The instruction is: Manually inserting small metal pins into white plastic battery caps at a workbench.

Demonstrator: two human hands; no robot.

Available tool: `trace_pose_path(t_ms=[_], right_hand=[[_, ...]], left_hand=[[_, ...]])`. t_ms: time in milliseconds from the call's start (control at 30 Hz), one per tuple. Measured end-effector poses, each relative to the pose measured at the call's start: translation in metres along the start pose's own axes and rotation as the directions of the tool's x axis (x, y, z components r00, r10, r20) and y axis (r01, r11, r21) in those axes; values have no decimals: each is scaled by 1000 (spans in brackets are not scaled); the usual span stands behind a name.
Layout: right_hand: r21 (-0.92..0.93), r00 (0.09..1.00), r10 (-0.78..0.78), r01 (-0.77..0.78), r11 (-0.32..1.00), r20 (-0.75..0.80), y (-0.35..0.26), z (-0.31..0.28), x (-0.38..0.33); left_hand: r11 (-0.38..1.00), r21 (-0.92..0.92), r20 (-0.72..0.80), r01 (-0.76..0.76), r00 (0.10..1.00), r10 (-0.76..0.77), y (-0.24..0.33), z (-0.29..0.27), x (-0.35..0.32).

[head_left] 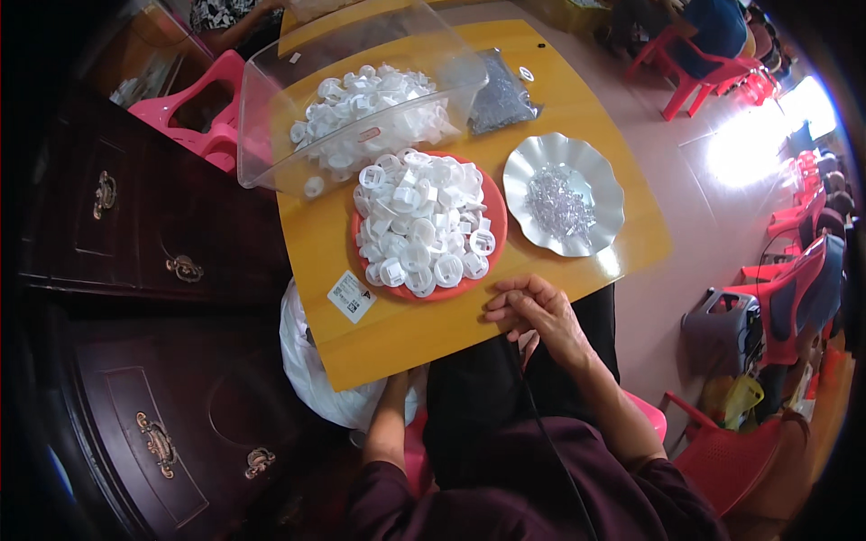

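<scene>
My right hand (539, 316) hovers at the near edge of the yellow table (433, 334), palm facing left. Its fingers are loosely bent and partly apart, and I see nothing held in them. My left forearm (391, 424) reaches down beside the table next to a white plastic bag (307, 352); the table edge hides the hand. On the table, a red plate (499, 212) is heaped with round white plastic parts (419, 216). To its right stands a scalloped pale dish (603, 180) holding small clear plastic pieces (559, 203).
Behind the red plate a clear plastic bin (271, 135) leans tilted, with more white parts inside. A bag of grey pieces (503, 95) and a white label (350, 296) lie on the table. Dark wooden drawers (135, 361) stand left; pink chairs (785, 270) stand right. A cord crosses my lap.
</scene>
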State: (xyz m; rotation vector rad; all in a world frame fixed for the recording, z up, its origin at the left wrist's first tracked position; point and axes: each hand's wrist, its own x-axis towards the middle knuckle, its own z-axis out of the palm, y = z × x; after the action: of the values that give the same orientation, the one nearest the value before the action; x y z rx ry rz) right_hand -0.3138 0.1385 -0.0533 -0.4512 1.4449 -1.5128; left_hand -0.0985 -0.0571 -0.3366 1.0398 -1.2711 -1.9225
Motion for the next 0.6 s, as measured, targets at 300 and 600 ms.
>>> trace_pose_path(t_ms=[300, 600], right_hand=[[61, 1000, 1, -2, 998, 19, 5, -4, -1], [73, 997, -79, 78, 994, 14, 14, 1, -5]], left_hand=[[972, -119, 9, 205, 979, -205, 22, -49, -9], [885, -285, -29, 368, 919, -392, 61, -136, -47]])
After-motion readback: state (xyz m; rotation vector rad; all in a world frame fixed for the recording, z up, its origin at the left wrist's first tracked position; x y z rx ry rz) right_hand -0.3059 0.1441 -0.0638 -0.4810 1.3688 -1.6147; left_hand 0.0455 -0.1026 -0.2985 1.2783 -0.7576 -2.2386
